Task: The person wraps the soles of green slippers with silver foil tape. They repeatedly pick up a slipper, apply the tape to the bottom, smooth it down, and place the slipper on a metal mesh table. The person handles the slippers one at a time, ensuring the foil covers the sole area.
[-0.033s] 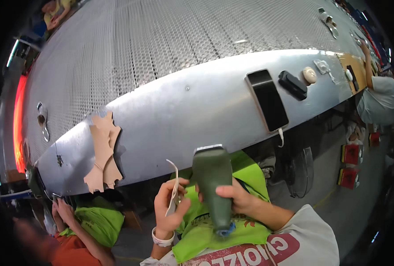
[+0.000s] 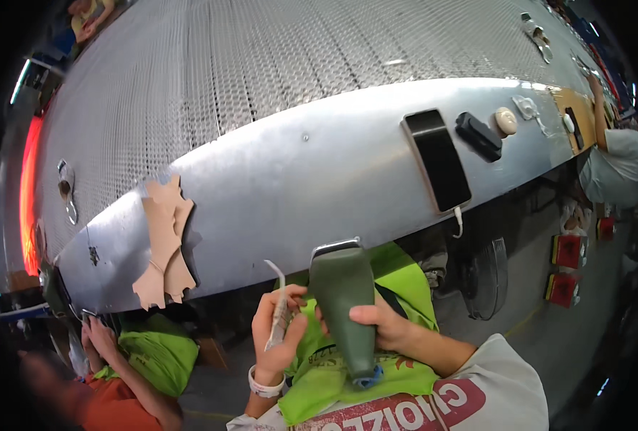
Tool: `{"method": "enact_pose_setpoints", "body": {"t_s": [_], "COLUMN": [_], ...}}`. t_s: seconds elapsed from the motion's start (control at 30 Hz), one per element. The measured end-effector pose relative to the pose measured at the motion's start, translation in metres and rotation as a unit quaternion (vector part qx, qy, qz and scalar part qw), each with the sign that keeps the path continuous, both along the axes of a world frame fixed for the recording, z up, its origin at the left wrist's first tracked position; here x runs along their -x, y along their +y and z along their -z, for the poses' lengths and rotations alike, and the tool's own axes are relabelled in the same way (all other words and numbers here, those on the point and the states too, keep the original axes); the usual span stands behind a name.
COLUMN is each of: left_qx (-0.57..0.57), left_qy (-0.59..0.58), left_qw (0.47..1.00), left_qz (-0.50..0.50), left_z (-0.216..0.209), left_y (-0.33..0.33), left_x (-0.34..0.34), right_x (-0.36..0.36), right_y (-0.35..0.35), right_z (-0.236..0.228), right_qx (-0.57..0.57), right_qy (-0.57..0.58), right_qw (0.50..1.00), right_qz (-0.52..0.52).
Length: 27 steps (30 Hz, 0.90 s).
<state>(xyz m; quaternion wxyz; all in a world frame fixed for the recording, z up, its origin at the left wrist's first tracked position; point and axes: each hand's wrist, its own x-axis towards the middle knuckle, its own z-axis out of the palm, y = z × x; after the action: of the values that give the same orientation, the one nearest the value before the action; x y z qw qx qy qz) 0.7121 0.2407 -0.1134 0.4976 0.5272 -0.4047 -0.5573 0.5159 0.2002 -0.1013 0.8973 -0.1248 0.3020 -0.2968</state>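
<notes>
My right hand (image 2: 390,325) grips a dark green shoe last (image 2: 342,298) from its right side, with the thumb across its narrow part. The last stands roughly upright in front of my body; a metal edge tops its wide end and something blue shows at its lower end. To its left, my left hand (image 2: 270,337) pinches a thin whitish curved strip (image 2: 279,312), its tip rising above the fingers. A greyish patterned face of the strip shows; its exact kind I cannot make out. A gap separates the strip from the last.
Beyond my hands runs a metal table edge (image 2: 290,179) beside a metal mesh conveyor (image 2: 283,57). Tan cut-out pieces (image 2: 164,248) lie at left, a phone (image 2: 437,161) with a cable and a black case (image 2: 478,136) at right. Co-workers sit on both sides.
The strip in my left hand has turned slightly, showing more of its patterned face. The last stays in my right hand, nearly still.
</notes>
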Motion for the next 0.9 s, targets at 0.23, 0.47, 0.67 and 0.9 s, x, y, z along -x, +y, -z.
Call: {"method": "enact_pose_setpoints", "body": {"t_s": [0.23,0.47,0.67,0.9], "left_qx": [-0.122,-0.071,0.122,0.021], "left_qy": [0.108,-0.160,-0.406,-0.266], "left_qw": [0.985,0.984,0.886,0.946], "left_qz": [-0.057,0.024,0.189,0.183], "left_z": [0.027,0.014,-0.038,-0.057], "left_y": [0.007,-0.013,-0.037,-0.030], "left_x": [0.028,0.008,-0.001,-0.038], "right_x": [0.011,0.016,0.014,0.046], "right_y": [0.024,0.013,-0.033,-0.035], "right_z": [0.039,0.029,-0.027,-0.043], "right_qx": [-0.144,0.273,0.752,0.555], "right_qy": [-0.024,0.356,0.379,0.400], "right_qw": [0.985,0.892,0.539,0.729], "right_qz": [-0.095,0.054,0.020,-0.010]}}
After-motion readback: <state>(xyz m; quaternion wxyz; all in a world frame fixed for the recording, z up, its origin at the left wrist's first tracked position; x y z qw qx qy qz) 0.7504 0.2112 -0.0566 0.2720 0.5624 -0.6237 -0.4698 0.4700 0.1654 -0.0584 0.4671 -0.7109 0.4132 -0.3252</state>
